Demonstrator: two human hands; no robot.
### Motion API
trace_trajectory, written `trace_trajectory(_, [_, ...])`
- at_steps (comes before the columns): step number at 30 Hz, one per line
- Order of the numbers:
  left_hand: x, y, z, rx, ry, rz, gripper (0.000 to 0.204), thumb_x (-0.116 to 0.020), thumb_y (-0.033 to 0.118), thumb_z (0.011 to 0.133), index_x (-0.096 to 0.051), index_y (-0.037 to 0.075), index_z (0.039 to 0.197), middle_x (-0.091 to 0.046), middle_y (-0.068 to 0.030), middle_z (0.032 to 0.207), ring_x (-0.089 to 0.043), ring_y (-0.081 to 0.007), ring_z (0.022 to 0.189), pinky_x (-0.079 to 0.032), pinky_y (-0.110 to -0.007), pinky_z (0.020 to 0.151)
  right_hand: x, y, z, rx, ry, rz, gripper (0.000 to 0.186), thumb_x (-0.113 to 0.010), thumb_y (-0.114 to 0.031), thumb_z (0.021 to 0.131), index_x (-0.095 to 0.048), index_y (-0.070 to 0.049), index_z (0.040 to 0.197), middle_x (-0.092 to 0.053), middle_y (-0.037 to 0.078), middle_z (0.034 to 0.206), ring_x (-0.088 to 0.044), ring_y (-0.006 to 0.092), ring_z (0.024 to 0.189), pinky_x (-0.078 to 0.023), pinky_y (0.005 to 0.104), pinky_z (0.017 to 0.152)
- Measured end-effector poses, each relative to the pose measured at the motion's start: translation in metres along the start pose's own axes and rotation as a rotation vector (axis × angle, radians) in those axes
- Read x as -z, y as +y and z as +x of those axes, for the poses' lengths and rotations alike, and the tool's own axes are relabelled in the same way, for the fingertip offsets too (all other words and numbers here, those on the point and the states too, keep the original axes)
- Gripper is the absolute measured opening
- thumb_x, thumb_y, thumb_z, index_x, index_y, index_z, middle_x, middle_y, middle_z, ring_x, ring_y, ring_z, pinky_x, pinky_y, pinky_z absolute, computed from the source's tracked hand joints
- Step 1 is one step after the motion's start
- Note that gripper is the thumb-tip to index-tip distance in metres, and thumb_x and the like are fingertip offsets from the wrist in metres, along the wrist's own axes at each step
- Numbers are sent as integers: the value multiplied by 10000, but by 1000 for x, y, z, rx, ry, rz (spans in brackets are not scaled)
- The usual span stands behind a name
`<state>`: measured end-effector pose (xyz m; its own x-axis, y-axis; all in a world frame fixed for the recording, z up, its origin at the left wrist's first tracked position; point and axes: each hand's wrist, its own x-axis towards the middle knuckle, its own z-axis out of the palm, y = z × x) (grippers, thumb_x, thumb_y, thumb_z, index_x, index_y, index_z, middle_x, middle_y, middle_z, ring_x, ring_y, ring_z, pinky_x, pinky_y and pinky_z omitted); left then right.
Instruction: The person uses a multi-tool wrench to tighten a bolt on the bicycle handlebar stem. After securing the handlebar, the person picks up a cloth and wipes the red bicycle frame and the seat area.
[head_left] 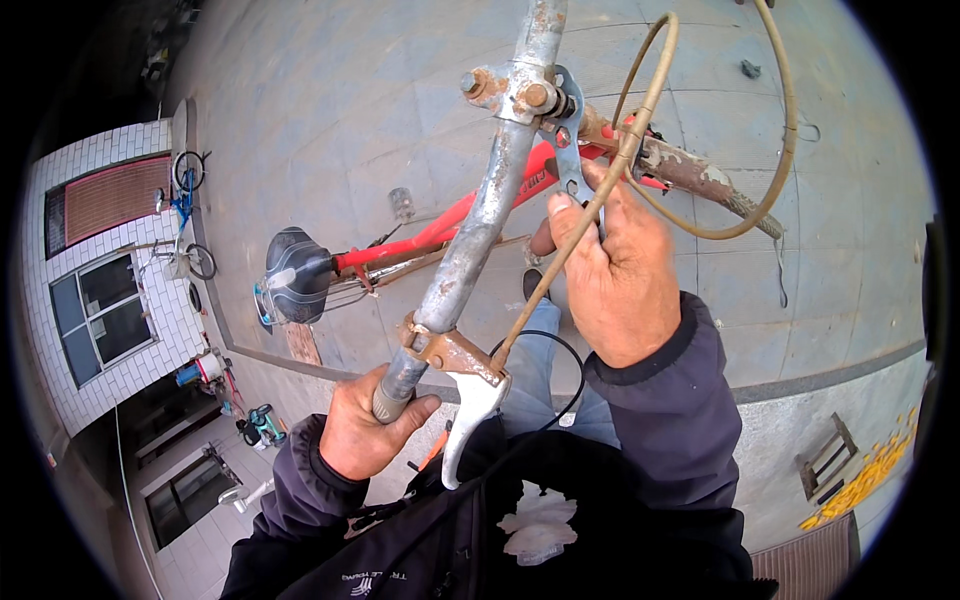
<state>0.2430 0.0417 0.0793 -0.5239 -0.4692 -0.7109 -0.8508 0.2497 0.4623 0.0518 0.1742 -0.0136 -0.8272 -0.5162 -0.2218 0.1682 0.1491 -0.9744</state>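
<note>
My left hand (352,432) is wrapped round the end grip of a worn metal handlebar (466,235). Just beside that hand, a white brake lever (472,420) hangs from a rusty bracket (450,352). In my right hand (637,275) is a flat grey wrench with several holes (566,150), pinched between thumb and fingers. Its upper end lies at the rusty clamp bolt (537,96); whether it sits on a nut there I cannot tell. A tan brake cable (590,205) passes in front of my right hand. The red bicycle frame (425,240) lies beneath the handlebar.
The black saddle (298,275) is at the left. A rusty tube (690,172) points right, under the looping cable. Farther off are a blue bicycle (184,205), a turquoise wheeled toy (263,427) and a yellow pile (865,485).
</note>
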Motion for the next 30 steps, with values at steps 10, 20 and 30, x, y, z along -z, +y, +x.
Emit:
trace_trajectory(10, [1, 2, -1, 21, -20, -14, 157, -722, 82, 808, -599, -6, 850, -553, -3, 633, -473, -69, 583, -425, -259, 542, 6, 2, 6, 62, -66, -54, 343, -544, -82, 928, -475, 92, 1215, -556, 43, 622, -524, 85, 604, -463, 253, 599])
trace_trajectory(20, [1, -2, 0, 6, -11, -1, 169, -728, 93, 805, -591, -3, 833, -541, -8, 629, -466, -79, 583, -424, -265, 545, -16, 17, 3, -38, 90, 220, 256, -524, -177, 952, -518, 13, 1124, -548, 25, 624, -479, 68, 557, -408, 241, 517])
trace_trajectory(30, [1, -2, 1, -89, 21, 39, 152, -708, 73, 802, -573, 4, 794, -531, 5, 579, -489, -70, 488, -397, -241, 457, -7, 13, 4, -351, 97, 629, 247, -502, -267, 958, -551, -47, 1058, -580, 63, 665, -448, 66, 467, -312, 205, 398])
